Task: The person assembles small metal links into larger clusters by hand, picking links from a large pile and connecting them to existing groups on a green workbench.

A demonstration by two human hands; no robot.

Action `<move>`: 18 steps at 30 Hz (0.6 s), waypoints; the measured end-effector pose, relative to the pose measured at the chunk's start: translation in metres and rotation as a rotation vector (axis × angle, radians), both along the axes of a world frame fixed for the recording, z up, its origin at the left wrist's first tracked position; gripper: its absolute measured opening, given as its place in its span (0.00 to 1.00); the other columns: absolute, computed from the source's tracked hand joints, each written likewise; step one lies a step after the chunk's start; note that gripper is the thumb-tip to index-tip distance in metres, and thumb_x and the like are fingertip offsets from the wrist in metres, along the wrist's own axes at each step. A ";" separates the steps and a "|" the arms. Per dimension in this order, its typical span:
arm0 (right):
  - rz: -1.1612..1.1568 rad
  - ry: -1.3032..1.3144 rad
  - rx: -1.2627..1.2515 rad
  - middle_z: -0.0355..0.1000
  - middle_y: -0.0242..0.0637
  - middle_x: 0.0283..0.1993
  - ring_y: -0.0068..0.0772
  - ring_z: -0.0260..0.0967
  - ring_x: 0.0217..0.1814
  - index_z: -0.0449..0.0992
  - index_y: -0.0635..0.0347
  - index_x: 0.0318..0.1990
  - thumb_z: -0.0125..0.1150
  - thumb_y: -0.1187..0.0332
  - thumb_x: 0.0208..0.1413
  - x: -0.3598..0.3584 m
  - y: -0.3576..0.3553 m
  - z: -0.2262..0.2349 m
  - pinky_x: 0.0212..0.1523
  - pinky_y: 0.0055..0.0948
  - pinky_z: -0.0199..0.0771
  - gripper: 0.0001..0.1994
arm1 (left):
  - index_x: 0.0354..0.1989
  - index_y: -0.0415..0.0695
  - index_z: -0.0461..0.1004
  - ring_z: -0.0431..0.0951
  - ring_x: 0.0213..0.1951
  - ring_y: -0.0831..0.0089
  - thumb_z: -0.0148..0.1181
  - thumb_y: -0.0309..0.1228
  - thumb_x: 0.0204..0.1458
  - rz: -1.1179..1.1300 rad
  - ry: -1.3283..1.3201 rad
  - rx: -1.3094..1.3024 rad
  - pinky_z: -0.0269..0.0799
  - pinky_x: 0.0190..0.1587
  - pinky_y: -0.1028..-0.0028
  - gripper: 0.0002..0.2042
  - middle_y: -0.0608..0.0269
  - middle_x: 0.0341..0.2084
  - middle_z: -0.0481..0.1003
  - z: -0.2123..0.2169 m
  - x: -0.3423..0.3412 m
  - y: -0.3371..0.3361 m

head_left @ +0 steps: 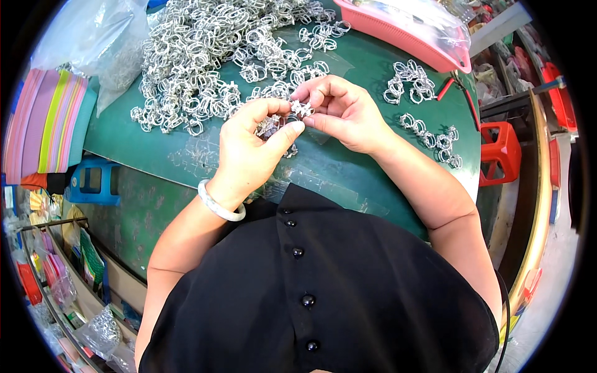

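Both hands meet over the near part of the green table point(143, 152). My left hand point(245, 146), with a pale bangle point(219, 205) on its wrist, is closed with thumb and fingers on a small silver-coloured ring point(301, 109). From the other side, my right hand point(351, 118) pinches the same piece between thumb and fingertips. More rings point(268, 127) show under the left fingers, partly hidden by them. Just beyond the hands spreads a large heap of silver-coloured rings point(199, 53). Two small groups of rings point(409, 82) lie apart on the right.
A pink basket point(379, 28) with plastic bags stands at the far right, and a red-handled tool point(471, 105) lies near the right edge. A clear bag point(87, 43) is at the far left, above stacked coloured baskets point(46, 124). Blue point(93, 181) and red stools point(505, 152) flank the table.
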State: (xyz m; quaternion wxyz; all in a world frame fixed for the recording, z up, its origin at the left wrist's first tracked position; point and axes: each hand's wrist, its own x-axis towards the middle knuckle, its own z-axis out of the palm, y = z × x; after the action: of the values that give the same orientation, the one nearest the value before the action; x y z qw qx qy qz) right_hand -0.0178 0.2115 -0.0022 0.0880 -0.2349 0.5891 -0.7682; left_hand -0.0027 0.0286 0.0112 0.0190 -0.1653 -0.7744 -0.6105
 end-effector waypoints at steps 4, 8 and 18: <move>0.012 -0.009 -0.014 0.63 0.39 0.46 0.24 0.63 0.48 0.63 0.61 0.33 0.54 0.85 0.46 0.000 0.000 -0.001 0.49 0.25 0.66 0.10 | 0.32 0.39 0.73 0.72 0.31 0.75 0.63 0.24 0.39 -0.014 0.010 0.021 0.68 0.36 0.77 0.10 0.63 0.27 0.73 0.001 0.001 0.000; 0.017 -0.010 -0.020 0.63 0.39 0.46 0.24 0.64 0.47 0.64 0.61 0.34 0.55 0.84 0.46 0.000 0.000 -0.001 0.49 0.25 0.66 0.10 | 0.32 0.39 0.73 0.72 0.31 0.75 0.63 0.23 0.39 -0.015 0.040 0.019 0.67 0.36 0.77 0.10 0.62 0.27 0.73 -0.002 0.000 -0.002; 0.027 -0.081 -0.036 0.64 0.39 0.45 0.25 0.65 0.46 0.65 0.62 0.37 0.53 0.82 0.50 -0.002 0.002 0.002 0.47 0.26 0.68 0.08 | 0.31 0.38 0.73 0.73 0.31 0.74 0.62 0.23 0.39 -0.027 0.035 -0.018 0.68 0.36 0.76 0.08 0.62 0.26 0.73 0.002 0.001 -0.003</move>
State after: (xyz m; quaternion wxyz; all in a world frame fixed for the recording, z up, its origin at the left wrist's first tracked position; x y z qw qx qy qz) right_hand -0.0193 0.2133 -0.0005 0.1179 -0.2132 0.5680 -0.7862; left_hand -0.0016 0.0254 0.0134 0.0227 -0.1866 -0.7771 -0.6006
